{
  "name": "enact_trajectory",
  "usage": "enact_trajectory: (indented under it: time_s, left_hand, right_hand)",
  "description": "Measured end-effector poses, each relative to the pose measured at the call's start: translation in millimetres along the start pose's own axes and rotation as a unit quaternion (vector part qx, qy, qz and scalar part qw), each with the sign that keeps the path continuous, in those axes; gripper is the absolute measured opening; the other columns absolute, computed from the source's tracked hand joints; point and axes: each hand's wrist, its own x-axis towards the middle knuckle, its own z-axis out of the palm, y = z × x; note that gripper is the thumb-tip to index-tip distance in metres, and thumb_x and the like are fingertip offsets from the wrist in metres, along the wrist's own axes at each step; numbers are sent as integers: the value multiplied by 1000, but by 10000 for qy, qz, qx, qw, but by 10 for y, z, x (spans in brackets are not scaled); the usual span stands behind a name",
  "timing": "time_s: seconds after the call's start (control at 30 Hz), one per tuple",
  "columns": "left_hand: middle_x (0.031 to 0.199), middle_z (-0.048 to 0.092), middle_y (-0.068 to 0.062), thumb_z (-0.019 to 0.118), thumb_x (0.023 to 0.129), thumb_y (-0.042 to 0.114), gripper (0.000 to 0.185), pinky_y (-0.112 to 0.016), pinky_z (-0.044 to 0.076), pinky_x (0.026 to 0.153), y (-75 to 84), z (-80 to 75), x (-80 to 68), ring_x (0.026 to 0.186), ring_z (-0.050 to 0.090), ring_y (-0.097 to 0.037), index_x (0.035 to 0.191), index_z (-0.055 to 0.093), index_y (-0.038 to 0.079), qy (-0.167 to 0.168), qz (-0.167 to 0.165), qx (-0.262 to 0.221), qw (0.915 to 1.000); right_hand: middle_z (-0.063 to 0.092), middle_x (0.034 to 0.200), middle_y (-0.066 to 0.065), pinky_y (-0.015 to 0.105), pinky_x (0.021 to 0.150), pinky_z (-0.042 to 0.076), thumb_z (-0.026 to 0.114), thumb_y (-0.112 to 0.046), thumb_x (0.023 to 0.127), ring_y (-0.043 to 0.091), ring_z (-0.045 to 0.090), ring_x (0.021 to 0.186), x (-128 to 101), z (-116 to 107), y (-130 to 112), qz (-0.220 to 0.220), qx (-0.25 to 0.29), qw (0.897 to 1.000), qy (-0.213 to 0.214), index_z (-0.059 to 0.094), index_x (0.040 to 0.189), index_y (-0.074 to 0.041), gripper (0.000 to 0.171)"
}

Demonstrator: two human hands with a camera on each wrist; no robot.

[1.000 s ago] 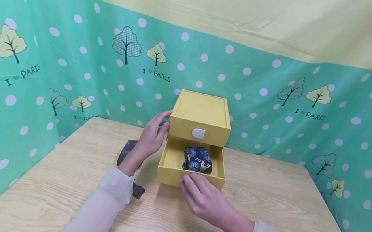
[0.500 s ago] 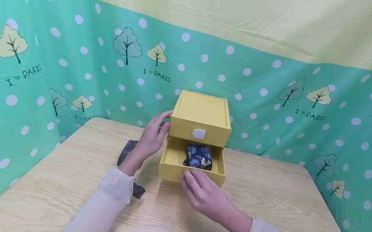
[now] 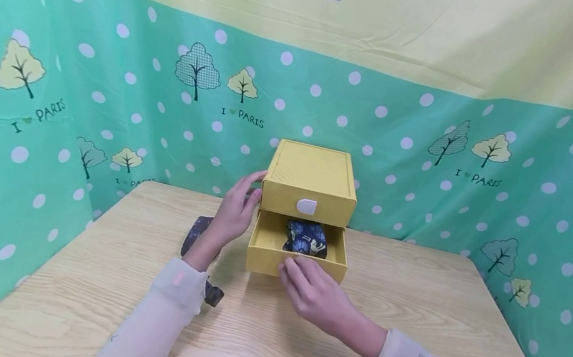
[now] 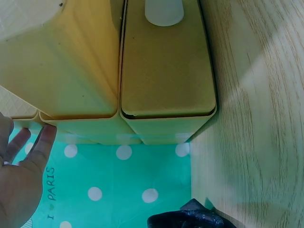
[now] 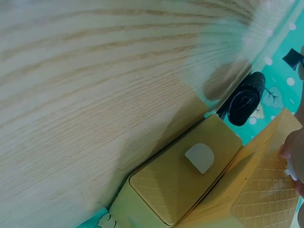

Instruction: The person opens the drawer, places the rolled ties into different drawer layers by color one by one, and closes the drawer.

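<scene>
A yellow drawer box stands on the table, a white tab on its upper front. Below that, an open drawer juts out, holding a folded dark blue patterned cloth. My right hand pinches this drawer's front at its middle; the right wrist view shows fingers at a white tab. My left hand rests its extended fingers against the box's left side. In the left wrist view, a lower drawer sits closed beside the projecting one.
A dark rolled cloth lies on the table left of the box, partly hidden by my left arm in the head view. Polka-dot curtain hangs behind and on both sides of the wooden table.
The open drawer has slid a little further into the box, with my right hand moving forward on its front. My left hand has stayed against the box's side.
</scene>
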Motion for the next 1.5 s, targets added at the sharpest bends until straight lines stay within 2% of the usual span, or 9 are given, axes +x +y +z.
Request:
enact_trajectory:
  time_s: [0.47,0.7,1.07,1.5]
  left_hand:
    - [139,55,-16,43,111,18,42,-44,57,98,5,3,0,121,59,-31,152,45,11,-55,-76,23,10000]
    - [139,55,-17,44,111,16,42,-46,57,99,29,2,7,124,58,-36,152,45,10,-59,-125,-20,9999]
    - [139,56,-19,44,111,15,41,-46,57,99,31,-4,5,121,59,-36,151,46,7,-28,-55,31,10000]
    - [139,55,-17,44,111,17,42,-43,57,98,33,1,3,119,61,-33,152,45,7,-45,-58,48,10000]
  right_hand:
    - [66,117,20,36,95,59,40,9,104,30,65,102,-24,37,2,104,-7,9989,-462,69,123,6,35]
    - [66,117,21,36,93,59,40,9,104,30,64,101,-20,80,37,103,-20,9993,-372,70,121,7,35]
    - [65,116,21,37,92,59,37,10,104,31,65,101,-4,143,68,137,-22,9996,-228,71,118,6,37]
    - [66,112,20,37,90,60,36,10,104,31,65,98,-2,224,100,213,-9,9997,-121,72,114,6,38]
